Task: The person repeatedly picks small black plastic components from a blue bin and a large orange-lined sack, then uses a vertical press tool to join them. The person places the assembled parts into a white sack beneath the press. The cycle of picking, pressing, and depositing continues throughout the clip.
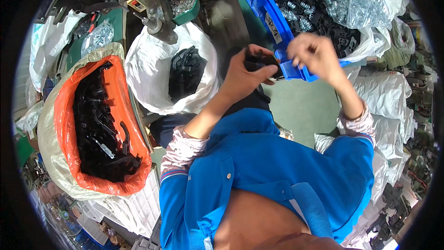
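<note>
Black moulded plastic part [260, 61] sits clamped in our left hand [243, 76], fingers wrapped round it, just in front of the blue plastic bin [268, 14]. Our right hand [314, 55] pinches closed beside it; what it pinches, we cannot tell. Anything small could slip here and vanish among the white sacks [388, 102]. Around us are a green floor [300, 106], an orange-lined sack of black parts [97, 120] and a white bag [152, 65].

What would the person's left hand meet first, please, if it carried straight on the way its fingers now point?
Probably the blue bin: the left hand, gripping a black plastic part, points up-right toward the bin's near corner. Depth is unclear.
</note>
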Motion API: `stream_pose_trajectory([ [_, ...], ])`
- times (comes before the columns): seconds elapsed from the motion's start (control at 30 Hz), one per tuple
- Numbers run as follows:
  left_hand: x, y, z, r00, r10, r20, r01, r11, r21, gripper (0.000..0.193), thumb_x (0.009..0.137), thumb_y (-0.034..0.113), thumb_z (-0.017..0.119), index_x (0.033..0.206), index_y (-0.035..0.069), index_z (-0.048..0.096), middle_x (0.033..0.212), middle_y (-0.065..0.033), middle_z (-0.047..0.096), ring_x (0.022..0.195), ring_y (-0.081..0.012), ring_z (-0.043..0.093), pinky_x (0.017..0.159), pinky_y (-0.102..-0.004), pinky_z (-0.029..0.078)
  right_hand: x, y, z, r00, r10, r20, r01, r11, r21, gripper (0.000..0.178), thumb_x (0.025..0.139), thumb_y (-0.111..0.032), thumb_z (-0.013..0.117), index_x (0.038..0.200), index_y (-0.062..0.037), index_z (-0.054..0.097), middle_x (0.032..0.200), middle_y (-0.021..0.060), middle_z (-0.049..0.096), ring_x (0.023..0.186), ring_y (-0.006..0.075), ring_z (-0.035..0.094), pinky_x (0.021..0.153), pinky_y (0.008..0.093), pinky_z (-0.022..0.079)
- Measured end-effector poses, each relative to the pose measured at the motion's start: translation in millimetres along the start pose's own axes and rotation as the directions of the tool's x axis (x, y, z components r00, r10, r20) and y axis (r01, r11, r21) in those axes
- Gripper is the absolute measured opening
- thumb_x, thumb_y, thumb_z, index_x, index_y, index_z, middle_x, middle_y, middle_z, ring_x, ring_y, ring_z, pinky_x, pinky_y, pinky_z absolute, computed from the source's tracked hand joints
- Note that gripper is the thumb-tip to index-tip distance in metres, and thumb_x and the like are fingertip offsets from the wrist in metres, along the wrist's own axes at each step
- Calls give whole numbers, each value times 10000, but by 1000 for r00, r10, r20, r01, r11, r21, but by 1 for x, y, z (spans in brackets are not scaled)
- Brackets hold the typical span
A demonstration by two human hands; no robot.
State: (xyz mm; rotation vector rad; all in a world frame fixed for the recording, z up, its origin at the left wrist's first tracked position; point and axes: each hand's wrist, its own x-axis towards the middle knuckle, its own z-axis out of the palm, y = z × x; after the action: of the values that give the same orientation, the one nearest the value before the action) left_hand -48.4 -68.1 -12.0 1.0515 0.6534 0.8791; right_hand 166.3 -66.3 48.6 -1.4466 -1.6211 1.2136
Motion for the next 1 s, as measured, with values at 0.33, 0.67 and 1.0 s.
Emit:
stream_pose_trajectory([
  [0.33,-2,12,-21,991,-71,-118,10,892,-453,292,834,72,644,1098,40,524,1150,-191,591,917,-310,654,758,-394,571,126,78,-64,942,-314,115,178,180,-967,350,714,-42,640,1060,-57,592,930,151,605,877,337,623,700,419,526],
  [0.67,18,1,-23,996,-57,-75,7,839,-545,218,820,31,633,1023,34,556,1150,-157,571,1073,-313,581,922,-389,499,97,68,-68,950,-313,-21,224,725,-651,214,776,-37,612,986,-57,652,905,171,617,846,361,605,712,415,504],
  [1.0,21,0,-31,987,-44,-157,-28,904,-427,309,810,37,667,1100,9,565,1056,-120,627,917,-211,623,858,-353,509,89,62,-55,947,-312,-76,235,836,-497,84,792,-5,597,867,-21,565,755,93,602,667,221,588,656,322,481],
])
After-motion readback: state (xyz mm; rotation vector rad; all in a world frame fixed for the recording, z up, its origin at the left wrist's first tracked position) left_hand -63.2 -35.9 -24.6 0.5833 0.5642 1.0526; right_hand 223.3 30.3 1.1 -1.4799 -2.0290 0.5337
